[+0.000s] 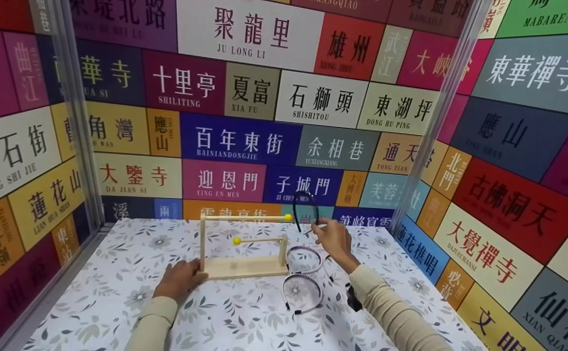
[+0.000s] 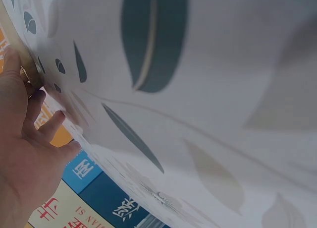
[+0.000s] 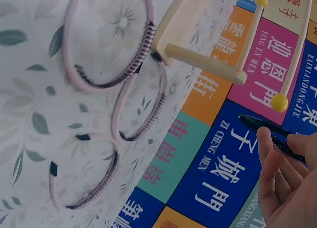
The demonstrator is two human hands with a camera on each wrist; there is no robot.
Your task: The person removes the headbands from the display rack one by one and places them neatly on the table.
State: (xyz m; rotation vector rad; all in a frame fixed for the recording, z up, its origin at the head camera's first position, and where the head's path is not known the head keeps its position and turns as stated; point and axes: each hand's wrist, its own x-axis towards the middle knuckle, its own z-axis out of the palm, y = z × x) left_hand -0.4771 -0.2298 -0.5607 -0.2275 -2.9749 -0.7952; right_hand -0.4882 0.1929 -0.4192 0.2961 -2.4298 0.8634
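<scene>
My right hand (image 1: 333,241) pinches a black toothed headband (image 1: 316,210) near one end, holding it up beside the yellow ball (image 1: 288,218) that tips the upper rod of a wooden rack (image 1: 245,267). A second, lower rod ends in another yellow ball (image 1: 236,241). At the rack's left end, my left hand (image 1: 179,280) grips the base; the left wrist view shows fingers against its wooden edge (image 2: 29,69). Between the dark headband (image 3: 257,123) and the rod's ball (image 3: 280,102) there is a gap in the right wrist view. Both rods look bare.
Pale pink headbands with dark teeth lie right of the rack: one nearer (image 1: 302,293), one behind it (image 1: 305,259), and a third (image 3: 89,196) partly behind my right wrist. A black object (image 1: 354,297) sits by my right forearm. Sign-covered panels (image 1: 240,136) wall the leaf-patterned table (image 1: 235,317).
</scene>
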